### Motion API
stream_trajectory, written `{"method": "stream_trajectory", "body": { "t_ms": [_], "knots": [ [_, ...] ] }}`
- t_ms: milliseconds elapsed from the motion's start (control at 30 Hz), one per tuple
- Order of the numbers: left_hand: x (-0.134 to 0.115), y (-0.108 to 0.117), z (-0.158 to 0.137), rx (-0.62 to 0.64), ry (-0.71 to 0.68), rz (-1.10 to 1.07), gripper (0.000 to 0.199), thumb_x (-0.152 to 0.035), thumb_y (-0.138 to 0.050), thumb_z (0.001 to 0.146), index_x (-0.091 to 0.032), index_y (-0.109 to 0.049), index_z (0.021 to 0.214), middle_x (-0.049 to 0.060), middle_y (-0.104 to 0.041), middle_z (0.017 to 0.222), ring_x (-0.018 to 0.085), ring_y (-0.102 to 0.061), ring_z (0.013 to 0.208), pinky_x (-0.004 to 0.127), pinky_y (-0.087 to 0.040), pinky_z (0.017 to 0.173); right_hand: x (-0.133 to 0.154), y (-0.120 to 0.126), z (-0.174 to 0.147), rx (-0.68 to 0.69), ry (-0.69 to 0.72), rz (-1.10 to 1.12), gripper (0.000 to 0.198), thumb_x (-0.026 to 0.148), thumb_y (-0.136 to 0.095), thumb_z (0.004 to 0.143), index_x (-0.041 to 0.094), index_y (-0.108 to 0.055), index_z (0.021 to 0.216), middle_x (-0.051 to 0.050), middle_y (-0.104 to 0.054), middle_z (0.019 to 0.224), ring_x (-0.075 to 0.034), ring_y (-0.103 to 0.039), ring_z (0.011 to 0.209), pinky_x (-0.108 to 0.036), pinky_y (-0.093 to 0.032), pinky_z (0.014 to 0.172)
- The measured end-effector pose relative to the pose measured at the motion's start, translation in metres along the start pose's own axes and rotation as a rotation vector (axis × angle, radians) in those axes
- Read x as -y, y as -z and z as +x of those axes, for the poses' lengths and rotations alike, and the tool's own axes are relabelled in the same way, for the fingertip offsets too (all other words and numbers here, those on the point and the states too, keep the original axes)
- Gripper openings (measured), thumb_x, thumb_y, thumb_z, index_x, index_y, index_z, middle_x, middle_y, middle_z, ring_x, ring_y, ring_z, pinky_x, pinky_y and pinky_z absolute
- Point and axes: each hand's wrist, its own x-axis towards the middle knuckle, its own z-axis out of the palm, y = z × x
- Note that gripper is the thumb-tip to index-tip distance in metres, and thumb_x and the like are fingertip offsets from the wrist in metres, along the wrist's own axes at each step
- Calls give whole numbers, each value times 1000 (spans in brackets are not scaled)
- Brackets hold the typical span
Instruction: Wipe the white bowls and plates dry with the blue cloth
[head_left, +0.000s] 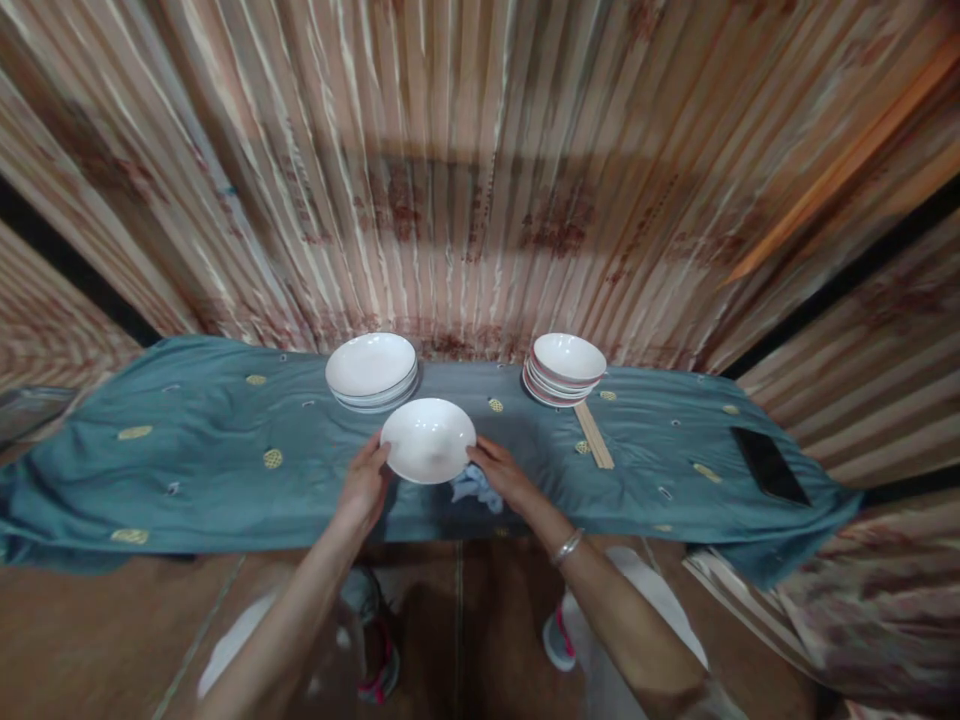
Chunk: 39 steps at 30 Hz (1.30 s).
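Note:
A white bowl (428,440) is held level between my two hands over the front middle of the table. My left hand (367,477) grips its left rim, thumb on the inside. On the opposite rim my right hand (500,470) is closed in the same way. Just below the right hand lies a crumpled light-blue cloth (478,487); I cannot tell whether the hand touches it. Behind the held bowl, to the left, stands a stack of white plates (371,366). Farther right is a stack of white bowls (568,360) with reddish bands on their outsides.
A bundle of wooden chopsticks (595,437) lies in front of the bowl stack. Near the right end rests a black phone (769,465). A teal patterned cloth (217,450) covers the narrow table. Pleated curtains (465,200) hang close behind it, with dark poles at both sides.

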Motion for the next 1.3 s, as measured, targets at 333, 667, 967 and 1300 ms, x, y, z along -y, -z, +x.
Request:
{"method": "stream_trajectory", "body": {
  "t_ms": [333,667,967,1300],
  "knots": [
    [46,-57,4,156,85,-74,57,-44,-85,55,-18,-74,105,11,-77,108,32,-67,112,43,-52,98,-6,69,-21,-87,0,-55,40,56,-62,82,25,-75,102,-3,-77,99,-23,-68,106,-40,-52,100],
    [60,-57,7,94,153,-86,66,-43,-88,52,-18,-71,111,9,-76,111,30,-68,109,38,-55,93,-15,94,-11,28,-33,-186,40,56,-60,83,22,-76,97,-1,-75,85,-20,-67,86,-33,-55,82],
    [51,-57,-5,119,281,-57,85,-47,-86,63,-22,-56,140,11,-71,125,28,-69,103,30,-60,69,9,115,6,-414,45,-89,51,58,-64,80,19,-76,111,-7,-76,105,-23,-66,95,-36,-52,87],
    [47,-58,-7,170,320,-67,76,-44,-75,78,-24,-49,147,11,-69,130,27,-69,105,28,-60,64,6,51,11,-22,378,-504,46,38,-57,95,20,-60,137,-12,-63,140,-25,-57,131,-43,-43,114]
  ]
}}
